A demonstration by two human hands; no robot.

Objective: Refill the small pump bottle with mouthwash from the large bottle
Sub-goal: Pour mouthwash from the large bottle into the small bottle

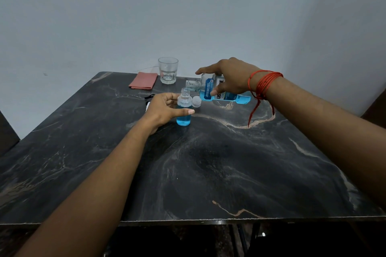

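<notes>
Mid-pour: right hand [230,80] grips tilted large clear blue-mouthwash bottle [223,92], its open mouth just above small clear pump bottle [184,108], roughly half full, steadied on dark marble table [208,173] by left hand [165,109]. Topping up, recapping remain.

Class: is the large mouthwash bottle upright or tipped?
Tipped: the large clear bottle of blue mouthwash lies nearly sideways in the right hand, capless.

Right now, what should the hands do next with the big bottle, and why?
Probably tip the big bottle a bit more over the small bottle. The right hand holds it on its side, uncapped, mouth just above the small bottle's open neck. The left hand steadies the small bottle, which looks only about half full of blue liquid.
</notes>
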